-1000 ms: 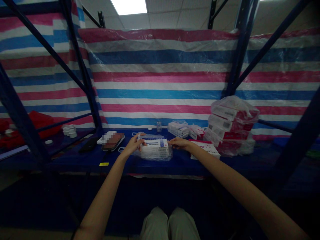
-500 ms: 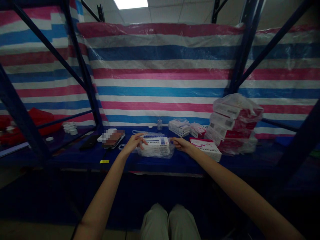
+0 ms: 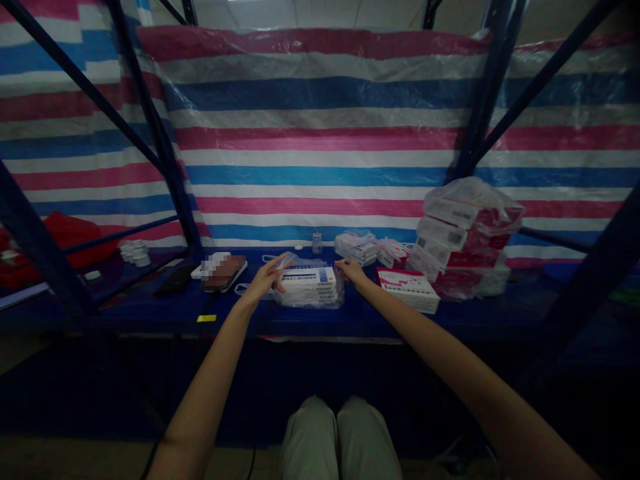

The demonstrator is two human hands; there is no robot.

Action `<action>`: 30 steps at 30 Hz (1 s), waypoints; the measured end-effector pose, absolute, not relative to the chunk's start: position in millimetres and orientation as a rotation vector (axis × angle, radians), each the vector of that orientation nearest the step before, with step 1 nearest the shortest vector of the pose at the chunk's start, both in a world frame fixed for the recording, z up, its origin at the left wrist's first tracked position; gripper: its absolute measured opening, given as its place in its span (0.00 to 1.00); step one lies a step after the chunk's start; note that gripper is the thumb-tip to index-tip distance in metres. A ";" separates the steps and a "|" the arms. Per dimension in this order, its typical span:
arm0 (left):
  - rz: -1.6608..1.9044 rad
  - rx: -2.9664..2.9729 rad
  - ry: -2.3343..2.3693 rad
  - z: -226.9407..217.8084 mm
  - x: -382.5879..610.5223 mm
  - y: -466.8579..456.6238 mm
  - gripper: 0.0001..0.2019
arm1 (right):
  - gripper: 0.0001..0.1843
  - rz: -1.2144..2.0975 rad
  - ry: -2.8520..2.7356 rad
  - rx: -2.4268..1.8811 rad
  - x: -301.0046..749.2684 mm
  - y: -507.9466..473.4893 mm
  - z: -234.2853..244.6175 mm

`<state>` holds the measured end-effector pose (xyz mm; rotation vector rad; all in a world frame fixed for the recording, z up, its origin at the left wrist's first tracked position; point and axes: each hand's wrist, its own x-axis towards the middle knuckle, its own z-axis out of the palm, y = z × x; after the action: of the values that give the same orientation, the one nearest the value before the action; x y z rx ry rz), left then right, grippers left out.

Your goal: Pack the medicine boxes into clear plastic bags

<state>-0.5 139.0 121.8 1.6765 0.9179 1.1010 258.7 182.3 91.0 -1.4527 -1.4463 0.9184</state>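
A stack of flat white boxes with blue print lies on the blue shelf inside a clear plastic bag. My left hand is at the stack's left end, thumb and fingers closed on the bag's film at the upper left. On the other side, my right hand pinches the bag's edge near the upper right corner of the boxes. The bag's loose handles trail out to the left. Its film hangs partly around the stack, with the top box's printed face showing.
Right of my right hand lies a pink-and-white box stack, beside a tall pile of bagged boxes. Behind are smaller bagged boxes and a small clear bottle. A brown phone-like item and a black one lie left.
The view has tilted down slightly. My right hand has moved a little up and inward along the bag's edge; my left hand has raised some film at the upper left.
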 end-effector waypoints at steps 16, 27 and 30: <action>1.345 1.915 1.154 147.0 -47.4 108.7 0.15 | 0.16 0.812 -1.689 -1.100 302.2 86.6 137.0; 1.530 2.312 0.973 192.2 21.9 125.3 0.13 | 0.29 0.986 -1.701 -0.672 214.3 125.9 154.1; 1.225 2.434 0.871 192.0 47.2 134.8 0.11 | 0.32 0.952 -1.810 -0.691 198.5 139.1 143.5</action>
<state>47.2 134.8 192.0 2.4340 0.8714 1.2252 198.5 139.1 143.5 -0.6906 -1.8098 0.9519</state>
